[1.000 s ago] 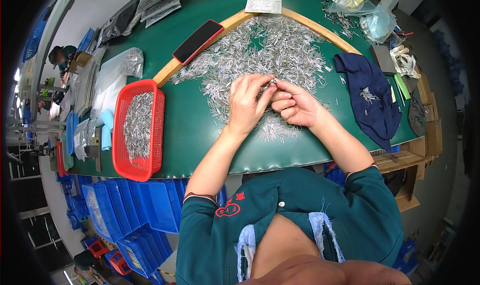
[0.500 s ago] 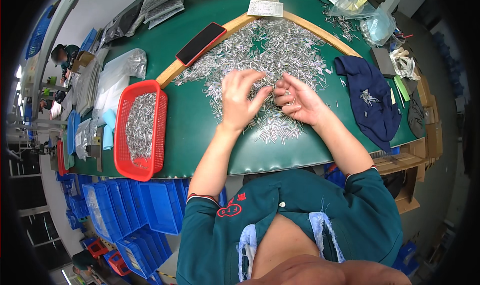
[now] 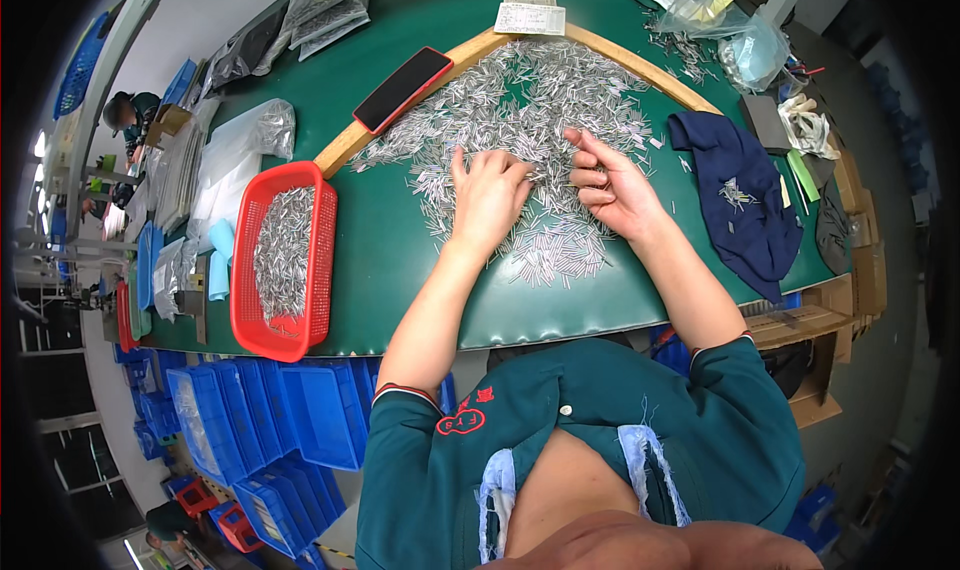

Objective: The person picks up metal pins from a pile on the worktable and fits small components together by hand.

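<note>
A broad heap of small silvery metal pins (image 3: 558, 252) spreads over the green table in front of me. My left hand (image 3: 490, 198) is palm down at the middle of the heap. Its fingers are apart and bent over the pins; some fingertips are hidden. To its right, my right hand (image 3: 622, 192) is raised just over the heap, palm turned inward, with its fingers curled in. A few pins seem to lie in those fingers, though they barely show. The two hands are apart.
A red perforated basket (image 3: 322, 270) with more pins stands left. Wooden strips (image 3: 645, 67) border the heap's far side, with a phone (image 3: 403, 90) on the left one and paper (image 3: 530, 18) at their corner. Navy cloth (image 3: 735, 235) with some pins lies right. Blue bins (image 3: 320, 410) are below.
My left hand has turned palm down and drawn away from my right hand, its fingers now over the heap. My right hand has shifted slightly right, fingers still curled.
</note>
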Motion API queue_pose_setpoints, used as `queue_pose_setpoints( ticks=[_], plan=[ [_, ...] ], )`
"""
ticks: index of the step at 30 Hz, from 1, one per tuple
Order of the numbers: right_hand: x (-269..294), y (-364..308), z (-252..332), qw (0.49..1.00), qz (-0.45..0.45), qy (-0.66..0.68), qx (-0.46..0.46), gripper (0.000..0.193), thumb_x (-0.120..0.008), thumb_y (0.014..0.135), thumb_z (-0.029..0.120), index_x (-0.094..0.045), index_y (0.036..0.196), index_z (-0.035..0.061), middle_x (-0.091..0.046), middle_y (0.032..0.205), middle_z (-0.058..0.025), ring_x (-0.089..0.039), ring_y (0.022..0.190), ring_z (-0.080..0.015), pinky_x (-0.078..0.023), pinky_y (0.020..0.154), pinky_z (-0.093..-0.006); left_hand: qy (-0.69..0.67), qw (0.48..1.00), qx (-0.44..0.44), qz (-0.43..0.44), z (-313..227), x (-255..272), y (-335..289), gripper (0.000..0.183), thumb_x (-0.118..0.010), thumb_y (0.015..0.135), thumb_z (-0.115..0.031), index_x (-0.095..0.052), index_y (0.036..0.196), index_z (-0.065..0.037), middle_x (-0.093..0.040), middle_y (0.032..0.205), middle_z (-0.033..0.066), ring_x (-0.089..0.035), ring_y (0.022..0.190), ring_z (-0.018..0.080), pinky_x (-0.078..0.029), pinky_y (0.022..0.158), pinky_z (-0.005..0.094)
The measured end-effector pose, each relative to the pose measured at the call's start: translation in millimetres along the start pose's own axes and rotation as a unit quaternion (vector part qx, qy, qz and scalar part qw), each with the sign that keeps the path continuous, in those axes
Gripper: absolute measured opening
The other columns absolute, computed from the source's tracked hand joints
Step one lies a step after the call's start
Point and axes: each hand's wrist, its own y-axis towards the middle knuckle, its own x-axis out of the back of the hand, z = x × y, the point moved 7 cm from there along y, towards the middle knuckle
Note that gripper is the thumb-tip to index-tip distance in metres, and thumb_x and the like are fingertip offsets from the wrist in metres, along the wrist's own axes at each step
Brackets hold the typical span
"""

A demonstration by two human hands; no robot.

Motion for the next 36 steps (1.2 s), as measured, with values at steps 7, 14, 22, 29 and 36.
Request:
queue_pose_setpoints(
  ticks=[7,14,22,29,36],
  plan=[
    [-7.7,-5.9,-8.4,0.979,0.028,-0.201,0.003,0.021,-0.050,0.088,0.022,-0.053,0.099,0.0041,-0.029,0.057,0.0102,-0.023,0.044,0.0021,-0.016,0.035,-0.0136,-0.108,0.990,0.037,-0.088,13.4,22.0,1.2,0.014,-0.059,0.078,-0.016,-0.062,0.092,-0.015,-0.059,0.091,0.0004,-0.053,0.091,0.0181,-0.023,0.097,0.0452],
    [-2.6,-4.0,-12.9,0.941,-0.045,-0.332,0.048,0.019,-0.058,0.083,0.025,-0.058,0.091,0.0076,-0.033,0.055,0.0115,-0.021,0.043,0.0016,-0.014,0.037,-0.0160,-0.210,0.972,0.008,-0.103,-1.1,23.6,-0.5,0.016,-0.058,0.077,-0.015,-0.061,0.093,-0.014,-0.060,0.088,0.0009,-0.055,0.089,0.0183,-0.024,0.096,0.0458],
    [-7.9,-7.0,-4.3,0.922,-0.056,-0.363,0.119,0.022,-0.060,0.081,0.020,-0.059,0.091,0.0003,-0.058,0.083,-0.0011,-0.049,0.079,-0.0043,-0.038,0.071,-0.0180,-0.163,0.982,-0.008,-0.098,-8.5,24.4,-1.3,0.019,-0.059,0.076,-0.012,-0.060,0.095,-0.014,-0.060,0.087,0.0011,-0.055,0.087,0.0178,-0.025,0.095,0.0455],
    [0.2,-0.7,-5.7,0.921,-0.040,-0.355,0.155,0.021,-0.060,0.081,0.019,-0.059,0.090,0.0001,-0.058,0.081,-0.0007,-0.049,0.076,-0.0043,-0.039,0.069,-0.0177,-0.123,0.987,-0.016,-0.099,-12.6,23.2,-2.0,0.022,-0.058,0.076,-0.011,-0.059,0.097,-0.014,-0.059,0.087,0.0011,-0.055,0.087,0.0177,-0.026,0.095,0.0445],
    [-6.9,-2.5,-5.2,0.925,-0.044,-0.356,0.128,0.019,-0.062,0.080,0.016,-0.059,0.090,-0.0002,-0.059,0.081,-0.0020,-0.052,0.078,-0.0058,-0.040,0.070,-0.0185,-0.129,0.986,-0.023,-0.102,-12.7,21.9,-3.9,0.025,-0.057,0.076,-0.009,-0.058,0.101,-0.013,-0.059,0.089,0.0020,-0.055,0.087,0.0181,-0.028,0.094,0.0444]
  ],
)
